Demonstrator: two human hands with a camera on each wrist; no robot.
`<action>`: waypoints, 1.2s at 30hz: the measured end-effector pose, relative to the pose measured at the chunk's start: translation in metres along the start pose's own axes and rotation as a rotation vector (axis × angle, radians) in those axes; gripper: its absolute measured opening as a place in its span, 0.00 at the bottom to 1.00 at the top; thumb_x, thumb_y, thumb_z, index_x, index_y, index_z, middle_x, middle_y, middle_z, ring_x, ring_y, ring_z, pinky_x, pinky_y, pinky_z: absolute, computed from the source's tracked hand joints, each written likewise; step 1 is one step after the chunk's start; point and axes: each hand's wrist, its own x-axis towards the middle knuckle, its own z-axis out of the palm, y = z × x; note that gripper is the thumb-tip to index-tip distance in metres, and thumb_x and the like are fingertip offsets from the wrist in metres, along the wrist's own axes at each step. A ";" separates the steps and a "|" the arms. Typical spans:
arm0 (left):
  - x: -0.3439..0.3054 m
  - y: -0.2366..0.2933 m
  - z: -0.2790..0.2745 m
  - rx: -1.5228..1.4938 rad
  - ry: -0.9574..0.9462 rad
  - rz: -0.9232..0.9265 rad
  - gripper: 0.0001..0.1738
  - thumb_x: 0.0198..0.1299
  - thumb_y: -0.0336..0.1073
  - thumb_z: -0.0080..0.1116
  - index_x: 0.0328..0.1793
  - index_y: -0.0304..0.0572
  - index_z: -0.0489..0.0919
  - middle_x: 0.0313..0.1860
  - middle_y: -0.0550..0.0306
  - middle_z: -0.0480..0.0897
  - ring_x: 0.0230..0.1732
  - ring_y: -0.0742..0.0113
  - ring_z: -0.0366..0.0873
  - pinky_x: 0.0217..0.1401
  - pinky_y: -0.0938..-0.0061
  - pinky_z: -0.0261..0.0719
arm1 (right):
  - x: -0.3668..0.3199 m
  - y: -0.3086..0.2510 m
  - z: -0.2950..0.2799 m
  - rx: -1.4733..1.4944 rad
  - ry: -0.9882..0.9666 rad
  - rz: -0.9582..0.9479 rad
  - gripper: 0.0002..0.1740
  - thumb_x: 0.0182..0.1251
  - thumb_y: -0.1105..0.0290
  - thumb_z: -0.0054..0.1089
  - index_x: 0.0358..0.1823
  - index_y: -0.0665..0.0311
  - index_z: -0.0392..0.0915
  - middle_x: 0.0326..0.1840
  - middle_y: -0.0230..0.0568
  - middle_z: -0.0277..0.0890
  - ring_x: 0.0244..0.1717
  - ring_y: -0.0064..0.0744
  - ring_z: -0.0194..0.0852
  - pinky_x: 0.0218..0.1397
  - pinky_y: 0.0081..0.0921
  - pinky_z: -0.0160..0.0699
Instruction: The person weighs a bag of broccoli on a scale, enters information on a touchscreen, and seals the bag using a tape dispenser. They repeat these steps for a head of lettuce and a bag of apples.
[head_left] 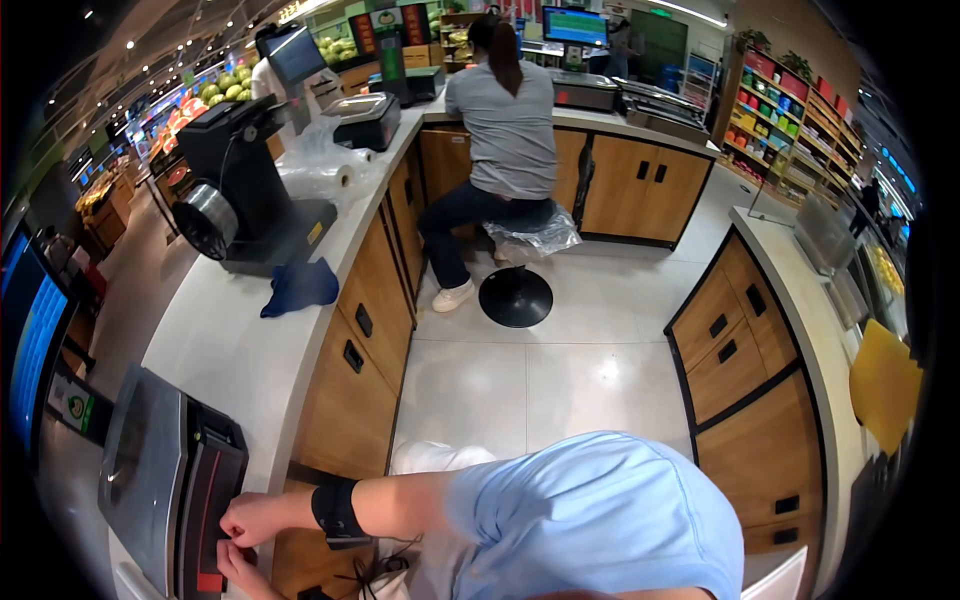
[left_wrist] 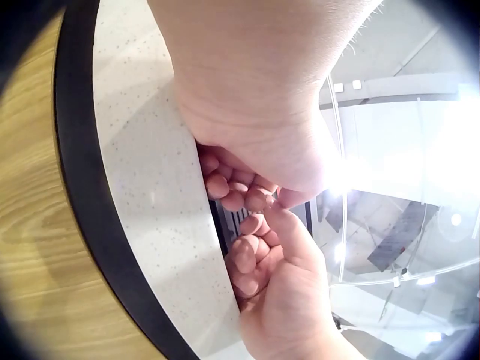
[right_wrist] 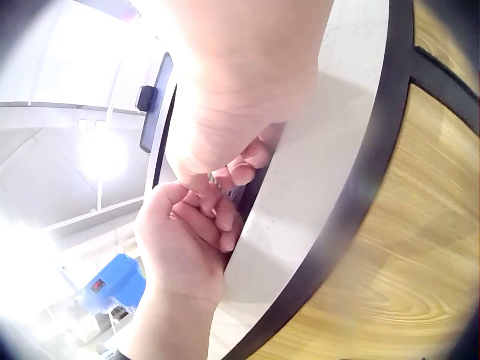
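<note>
Both hands meet at the front edge of a dark weighing scale with a grey metal pan on the counter. My right hand, a black band at its wrist, lies just beyond my left hand in the head view. In the left wrist view my left hand comes from above, and its thumb and fingertips meet those of my right hand. Fingers of both are curled inward. A tiny pale sliver shows between the fingertips in the right wrist view; I cannot tell whether they pinch it.
Behind the scale on the white counter lie a dark blue cloth, a black machine with a wire spool and plastic bag rolls. A person in grey sits on a stool, back turned. Another counter runs along the right.
</note>
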 end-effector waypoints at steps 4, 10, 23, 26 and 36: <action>0.000 -0.002 0.002 0.018 0.024 -0.018 0.16 0.68 0.38 0.44 0.25 0.46 0.63 0.16 0.72 0.58 0.19 0.83 0.53 0.21 0.81 0.44 | 0.001 0.001 0.003 0.013 0.055 -0.026 0.10 0.49 0.64 0.59 0.20 0.63 0.77 0.20 0.46 0.76 0.25 0.50 0.75 0.28 0.41 0.70; 0.001 -0.002 0.003 0.025 0.040 -0.033 0.16 0.67 0.38 0.44 0.25 0.46 0.63 0.17 0.72 0.58 0.19 0.83 0.53 0.21 0.82 0.45 | 0.000 0.001 0.003 0.030 0.040 -0.006 0.09 0.49 0.64 0.59 0.21 0.63 0.78 0.20 0.47 0.77 0.26 0.51 0.76 0.28 0.41 0.71; -0.002 -0.003 0.002 0.025 0.058 -0.037 0.15 0.67 0.38 0.45 0.25 0.45 0.64 0.18 0.72 0.59 0.19 0.83 0.53 0.21 0.82 0.45 | 0.002 0.001 0.003 -0.005 0.023 0.021 0.11 0.52 0.62 0.59 0.22 0.63 0.78 0.22 0.47 0.77 0.28 0.51 0.77 0.30 0.41 0.72; 0.000 -0.006 0.002 0.026 0.065 -0.039 0.15 0.67 0.38 0.45 0.25 0.45 0.64 0.18 0.72 0.60 0.20 0.83 0.54 0.21 0.82 0.45 | 0.001 0.001 0.001 0.022 0.033 0.009 0.11 0.52 0.63 0.58 0.22 0.63 0.78 0.22 0.47 0.77 0.28 0.51 0.77 0.30 0.41 0.72; -0.009 0.058 0.017 0.221 0.091 0.076 0.12 0.59 0.35 0.50 0.25 0.36 0.74 0.17 0.63 0.71 0.20 0.77 0.65 0.22 0.77 0.60 | 0.007 -0.006 -0.010 0.047 -0.102 0.064 0.12 0.58 0.60 0.57 0.30 0.61 0.79 0.29 0.48 0.80 0.33 0.52 0.79 0.37 0.40 0.77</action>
